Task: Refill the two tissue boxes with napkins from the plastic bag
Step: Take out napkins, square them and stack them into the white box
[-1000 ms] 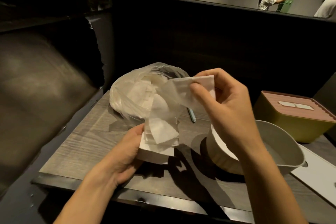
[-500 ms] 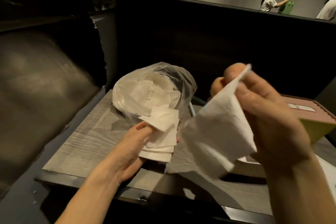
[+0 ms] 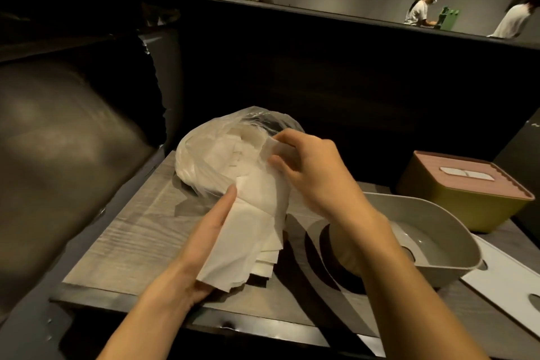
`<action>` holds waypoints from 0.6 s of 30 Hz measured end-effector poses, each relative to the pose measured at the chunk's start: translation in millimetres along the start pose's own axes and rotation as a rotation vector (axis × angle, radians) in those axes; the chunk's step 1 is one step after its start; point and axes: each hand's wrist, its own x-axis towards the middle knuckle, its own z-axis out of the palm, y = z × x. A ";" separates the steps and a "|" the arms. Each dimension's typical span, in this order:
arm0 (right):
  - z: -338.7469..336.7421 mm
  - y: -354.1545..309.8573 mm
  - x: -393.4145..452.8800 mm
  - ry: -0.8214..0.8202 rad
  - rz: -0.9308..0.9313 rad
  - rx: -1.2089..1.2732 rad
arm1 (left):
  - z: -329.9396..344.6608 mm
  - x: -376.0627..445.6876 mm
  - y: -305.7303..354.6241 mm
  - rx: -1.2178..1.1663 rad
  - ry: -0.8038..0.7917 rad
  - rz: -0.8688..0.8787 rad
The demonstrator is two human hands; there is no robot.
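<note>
Both hands (image 3: 201,242) (image 3: 315,172) hold napkins (image 3: 251,231) beside the plastic bag (image 3: 204,161).

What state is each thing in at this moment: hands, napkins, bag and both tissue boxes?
Left hand: holds a stack of napkins over the table.
Right hand: pinches a napkin at the bag's mouth.
Plastic bag: open, napkins inside, lying on the table.
Grey tissue box: open, lid off, looks empty.
White lid: flat on the table beside the grey box.
Yellow tissue box: closed with its pink lid.

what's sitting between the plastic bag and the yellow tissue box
In the head view, the right hand, pinching a napkin at the plastic bag, fills most of that stretch before the yellow box.
</note>
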 end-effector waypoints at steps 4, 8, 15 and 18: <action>-2.8 -2.8 2.3 0.131 -0.108 -0.112 | 14.0 -8.5 1.9 0.070 -0.059 0.047; -0.2 -13.0 -19.2 0.201 -0.314 -0.202 | 17.0 -7.7 1.3 0.080 -0.026 0.036; 20.1 -2.5 -63.7 0.084 -0.095 0.169 | 8.5 -1.9 1.6 -0.019 -0.031 -0.028; 22.8 6.7 -54.8 0.094 -0.030 0.061 | 8.0 -2.3 -0.1 0.016 -0.064 -0.001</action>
